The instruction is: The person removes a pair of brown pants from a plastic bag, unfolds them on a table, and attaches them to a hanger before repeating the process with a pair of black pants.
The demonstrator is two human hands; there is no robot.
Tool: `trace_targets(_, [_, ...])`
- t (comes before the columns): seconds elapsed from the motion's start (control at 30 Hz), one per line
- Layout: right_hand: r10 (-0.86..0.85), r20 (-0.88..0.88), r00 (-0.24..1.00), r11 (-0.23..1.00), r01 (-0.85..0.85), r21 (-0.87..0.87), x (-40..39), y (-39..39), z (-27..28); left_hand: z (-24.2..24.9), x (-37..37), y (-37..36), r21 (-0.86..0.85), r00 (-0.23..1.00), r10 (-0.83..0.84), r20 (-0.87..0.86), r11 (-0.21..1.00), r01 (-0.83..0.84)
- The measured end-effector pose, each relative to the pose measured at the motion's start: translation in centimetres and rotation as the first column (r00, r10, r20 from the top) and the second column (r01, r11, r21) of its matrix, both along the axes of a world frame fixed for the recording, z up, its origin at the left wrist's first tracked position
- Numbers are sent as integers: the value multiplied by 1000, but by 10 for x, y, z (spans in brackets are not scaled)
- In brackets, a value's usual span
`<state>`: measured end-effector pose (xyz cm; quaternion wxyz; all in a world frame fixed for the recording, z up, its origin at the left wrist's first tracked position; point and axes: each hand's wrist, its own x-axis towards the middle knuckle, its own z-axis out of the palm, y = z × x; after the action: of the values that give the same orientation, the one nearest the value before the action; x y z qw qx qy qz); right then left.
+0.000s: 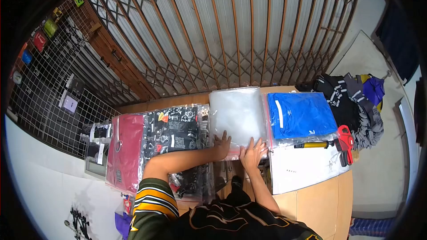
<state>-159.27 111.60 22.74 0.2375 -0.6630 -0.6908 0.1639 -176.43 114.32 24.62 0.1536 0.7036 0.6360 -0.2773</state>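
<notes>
A stack of clear plastic bags [235, 111] lies in the middle of the table. My left hand [222, 146] rests on the near left part of the stack with its fingers spread. At the near right corner my right hand [252, 154] lies on the bags, fingers stretched out and thumb apart. Just right of the stack is a folded blue garment [302, 115] in a clear bag. Left of my left hand, partly under my forearm, are bagged black printed garments [178, 126]. Neither hand is seen gripping anything.
A bagged maroon garment [125, 151] lies at the left. On the right are a red tape dispenser [344, 140], a yellow tube-like object [311, 145], a white sheet [298, 171] and a clothing pile [351, 102]. A folding metal gate [213, 31] stands behind the table.
</notes>
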Motion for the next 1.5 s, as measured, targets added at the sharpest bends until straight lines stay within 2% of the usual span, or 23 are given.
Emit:
trace_targets(0.07, [27, -23, 999, 996, -25, 81, 1, -15, 5, 45, 8, -4, -136, 965, -257, -54, 959, 248])
trace_targets(0.17, [80, -105, 991, 986, -64, 151, 4, -51, 19, 98, 13, -35, -135, 952, -109, 287, 979, 153])
trace_targets(0.27, [101, -161, 982, 987, -78, 144, 9, -105, 21, 159, 13, -97, 9, 828, -292, 479, 945, 328])
trace_targets(0.3, [82, -137, 987, 985, -59, 164, 11, -128, 22, 207, 15, -121, -130, 783, -162, 600, 947, 295])
trace_targets(0.37, [64, -195, 979, 989, -36, 141, 17, -175, 17, 215, -5, -177, 242, 507, -408, 759, 900, 363])
trace_targets(0.47, [-21, -284, 959, 991, 57, 117, 30, -254, -15, 257, -31, -268, 169, 408, -294, 864, 934, 313])
trace_targets(0.5, [-35, -329, 944, 994, 65, 82, 37, -281, -26, 277, -38, -295, -91, 547, -87, 833, 953, 290])
trace_targets(0.57, [-160, -287, 945, 987, 162, -19, 46, -340, -44, 220, -65, -350, -160, 272, 91, 958, 956, 245])
trace_targets(0.6, [-265, -331, 905, 963, 229, -145, 51, -370, -57, 201, -75, -376, -281, 199, 238, 950, 933, 223])
trace_targets(0.63, [-371, -361, 855, 920, 285, -270, 58, -400, -80, 176, -86, -398, -351, 199, 313, 929, 917, 192])
trace_targets(0.7, [-508, -307, 805, 854, 425, -301, 73, -461, -138, 123, -102, -443, -395, 200, 383, 902, 919, 20])
trace_targets(0.77, [-627, -286, 724, 770, 520, -371, 98, -523, -222, 82, -110, -485, -337, 358, 360, 861, 933, -128])
trace_targets(0.8, [-727, -247, 640, 655, 540, -529, 114, -556, -251, 63, -112, -504, -293, 434, 349, 830, 936, -193])
trace_targets(0.83, [-813, -191, 551, 518, 534, -668, 124, -583, -265, 40, -117, -521, -264, 512, 315, 799, 949, -171])
trace_targets(0.87, [-885, -123, 448, 363, 502, -785, 128, -609, -234, 18, -123, -536, -234, 584, 274, 764, 961, -145])
trace_targets(0.9, [-936, -27, 351, 194, 449, -872, 136, -638, -222, 14, -122, -545, -201, 652, 227, 724, 973, -115])
trace_targets(0.97, [-982, 15, 190, 60, 386, -920, 148, -691, -214, 14, -110, -559, -264, 649, 283, 706, 956, -130])
trace_targets(1.03, [-999, -53, 1, 50, 358, -932, 162, -750, -239, 24, -87, -565, -246, 658, 257, 708, 963, -111])
trace_targets(1.13, [-930, -243, -277, 113, 414, -903, 180, -837, -299, 39, -38, -563, -115, 779, -7, 627, 988, 102])
trace_targets(1.23, [-879, -346, -327, 140, 518, -844, 179, -896, -219, 29, 26, -567, 70, 658, -285, 697, 940, 333])
trace_targets(1.33, [-793, -427, -434, 109, 588, -801, 178, -984, -188, 79, 122, -600, 59, 665, -390, 637, 884, 463])
trace_targets(1.43, [-675, -426, -602, -41, 608, -793, 179, -1076, -166, 96, 210, -651, 152, 469, -475, 745, 804, 574])
trace_targets(1.5, [-614, -453, -646, -47, 603, -797, 179, -1148, -159, 104, 265, -692, 216, 293, -478, 828, 754, 621])
